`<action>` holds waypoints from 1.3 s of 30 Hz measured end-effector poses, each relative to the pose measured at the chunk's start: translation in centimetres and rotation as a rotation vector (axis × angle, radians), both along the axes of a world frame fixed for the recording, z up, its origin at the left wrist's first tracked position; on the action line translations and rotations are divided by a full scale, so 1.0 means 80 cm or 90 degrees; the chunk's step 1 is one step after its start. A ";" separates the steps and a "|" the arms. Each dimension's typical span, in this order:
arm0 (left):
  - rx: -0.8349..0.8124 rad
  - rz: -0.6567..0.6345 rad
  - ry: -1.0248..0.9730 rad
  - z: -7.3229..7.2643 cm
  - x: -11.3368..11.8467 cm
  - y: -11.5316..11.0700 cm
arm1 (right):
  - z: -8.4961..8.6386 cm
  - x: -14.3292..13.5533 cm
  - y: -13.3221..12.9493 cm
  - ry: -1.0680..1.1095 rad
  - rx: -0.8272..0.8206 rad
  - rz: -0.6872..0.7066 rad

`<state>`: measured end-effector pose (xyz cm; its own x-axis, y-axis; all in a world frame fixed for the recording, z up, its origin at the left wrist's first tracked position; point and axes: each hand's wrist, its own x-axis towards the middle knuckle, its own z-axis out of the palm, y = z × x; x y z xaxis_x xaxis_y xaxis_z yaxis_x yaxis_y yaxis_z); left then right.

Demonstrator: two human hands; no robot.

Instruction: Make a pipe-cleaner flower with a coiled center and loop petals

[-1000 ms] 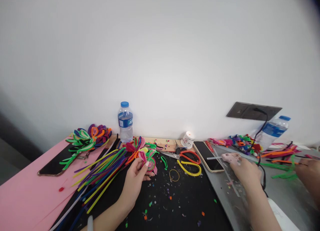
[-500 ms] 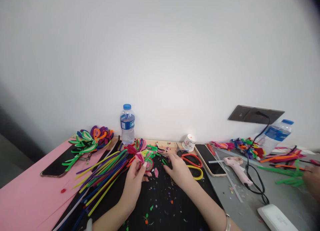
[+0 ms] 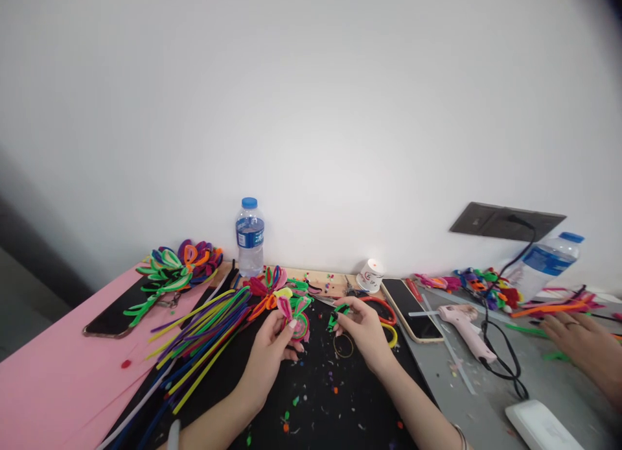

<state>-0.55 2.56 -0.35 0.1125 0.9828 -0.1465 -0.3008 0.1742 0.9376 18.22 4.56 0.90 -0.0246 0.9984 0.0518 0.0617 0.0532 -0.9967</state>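
Black mat [image 3: 340, 404], right hand [image 3: 364, 330] now lifting green loop [image 3: 336, 317]

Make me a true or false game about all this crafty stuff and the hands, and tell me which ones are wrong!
1. The left hand holds a pink and green fuzzy craft piece. True.
2. The right hand holds the pink glue gun. False: it holds a small green fuzzy piece, and the glue gun lies on the grey surface.
3. There is only one bottle. False: there are two, a middle bottle and a right-hand bottle.
4. Both bottles have blue caps. True.
5. The scissors have two purple handles. False: one handle is orange-red, the other yellow.
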 end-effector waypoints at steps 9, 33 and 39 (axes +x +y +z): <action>-0.012 -0.088 0.069 -0.001 0.005 -0.002 | 0.009 -0.021 -0.016 0.100 -0.036 -0.021; -0.025 -0.136 0.088 0.003 0.008 -0.009 | -0.005 -0.032 -0.031 -0.053 0.023 -0.051; -0.031 -0.139 0.090 0.004 0.008 -0.009 | -0.008 -0.030 -0.032 -0.167 0.055 -0.064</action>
<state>0.10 1.87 0.00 0.2956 0.9290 -0.2228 -0.1185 0.2670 0.9564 15.82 2.03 0.22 0.0509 0.9887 0.1411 0.3261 0.1171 -0.9381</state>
